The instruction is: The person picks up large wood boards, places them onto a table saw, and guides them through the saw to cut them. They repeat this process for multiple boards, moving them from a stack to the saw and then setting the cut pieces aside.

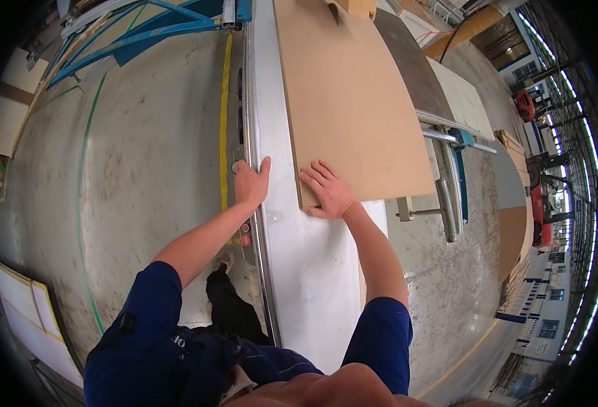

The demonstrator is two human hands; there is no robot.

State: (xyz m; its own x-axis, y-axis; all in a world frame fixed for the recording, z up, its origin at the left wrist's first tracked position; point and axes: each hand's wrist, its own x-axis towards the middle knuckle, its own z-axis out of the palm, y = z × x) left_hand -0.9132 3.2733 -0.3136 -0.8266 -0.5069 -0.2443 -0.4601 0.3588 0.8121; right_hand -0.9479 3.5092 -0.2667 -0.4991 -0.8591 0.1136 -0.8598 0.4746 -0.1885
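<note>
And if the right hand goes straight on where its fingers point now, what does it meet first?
The right hand touches the brown board, pointing forward-left, so it would probably reach the board's left edge first, then the pale tabletop; the drop between them is unclear.

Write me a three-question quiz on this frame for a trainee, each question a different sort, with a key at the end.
1. True or false: the right grip rests on the near left corner of the tan panel.

2. Which colour is the floor stripe running closest to the left side of the metal table?
A) Red
B) Yellow
C) White

3. Fill in the blank: from the person's side, the left grip is at the ____ edge of the metal table.

Key: 1. True. 2. B. 3. left.
</note>
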